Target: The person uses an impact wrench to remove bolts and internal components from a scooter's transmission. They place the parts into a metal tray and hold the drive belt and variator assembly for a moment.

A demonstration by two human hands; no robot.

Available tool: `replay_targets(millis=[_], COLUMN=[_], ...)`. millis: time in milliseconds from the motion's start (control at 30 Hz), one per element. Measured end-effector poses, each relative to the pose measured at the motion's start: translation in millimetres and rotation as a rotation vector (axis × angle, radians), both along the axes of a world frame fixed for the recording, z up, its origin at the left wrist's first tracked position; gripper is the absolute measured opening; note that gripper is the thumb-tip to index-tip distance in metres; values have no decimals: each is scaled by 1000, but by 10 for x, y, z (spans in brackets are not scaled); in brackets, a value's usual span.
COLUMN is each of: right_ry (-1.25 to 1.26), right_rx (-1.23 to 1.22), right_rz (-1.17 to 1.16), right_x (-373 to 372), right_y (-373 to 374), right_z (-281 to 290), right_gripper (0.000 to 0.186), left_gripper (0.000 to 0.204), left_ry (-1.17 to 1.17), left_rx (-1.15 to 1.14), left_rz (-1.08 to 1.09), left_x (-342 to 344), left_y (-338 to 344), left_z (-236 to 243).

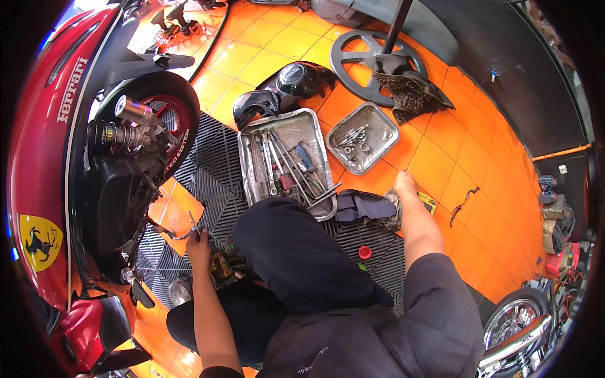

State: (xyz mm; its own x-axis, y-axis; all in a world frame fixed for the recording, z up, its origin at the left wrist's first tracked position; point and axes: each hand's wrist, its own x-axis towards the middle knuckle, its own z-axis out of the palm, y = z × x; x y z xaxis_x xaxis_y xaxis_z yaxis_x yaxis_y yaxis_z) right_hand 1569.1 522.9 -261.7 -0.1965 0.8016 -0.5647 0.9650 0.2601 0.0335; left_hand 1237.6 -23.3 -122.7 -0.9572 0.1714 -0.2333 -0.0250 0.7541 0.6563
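To the left of my bent knee, my left hand [200,247] is closed round a thin grey metal piece [187,235] with slim prongs; its exact kind is unclear. That hand is close beside the underside of a red and black scooter [113,195]. My right arm stretches forward, and my right hand [405,183] is closed like a fist beyond my shoe [394,211]; its fingertips are hidden. A yellow item [428,203] lies beside that forearm. Ahead of my knee is a metal tray [247,176] of wrenches and other hand tools.
A smaller metal tray [385,162] holds bolts and nuts. Behind the trays lie a black plastic part [258,104] and a grey spoked wheel-shaped base [343,55] with a dirty rag [413,94]. A red cap [365,252] sits on the grey mat [214,157]. A black strip [464,205] lies on the orange tiles.
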Motion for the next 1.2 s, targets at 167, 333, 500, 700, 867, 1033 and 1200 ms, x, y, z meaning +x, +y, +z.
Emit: replay_targets(millis=[167,333,500,700,867,1033,1200], right_ry=[420,811,766,348,114,-10,-196], right_rx=[137,-112,-178,58,-107,-52,161], right_rz=[76,412,101,370,346,129,179], right_x=[-689,-1440,-1611,-269,392,1018,835], right_y=[-403,-863,-1088,-1270,-1468,-1497,-1508], right_z=[233,344,653,281,407,240,519], right_gripper=[30,47,42,62,51,32,36], left_gripper=[30,30,28,29,30,31,31], left_ry=[-21,55,46,39,29,38,57], left_rx=[11,-77,-49,-20,0,-25,12], left_rz=[49,-45,-8,-43,-29,-54,-34], left_x=[3,-24,103,-11,-9,-13,-23], left_y=[-34,162,163,46,9,13,-22], left_z=[-25,-79,22,-51,-36,-64,-144])
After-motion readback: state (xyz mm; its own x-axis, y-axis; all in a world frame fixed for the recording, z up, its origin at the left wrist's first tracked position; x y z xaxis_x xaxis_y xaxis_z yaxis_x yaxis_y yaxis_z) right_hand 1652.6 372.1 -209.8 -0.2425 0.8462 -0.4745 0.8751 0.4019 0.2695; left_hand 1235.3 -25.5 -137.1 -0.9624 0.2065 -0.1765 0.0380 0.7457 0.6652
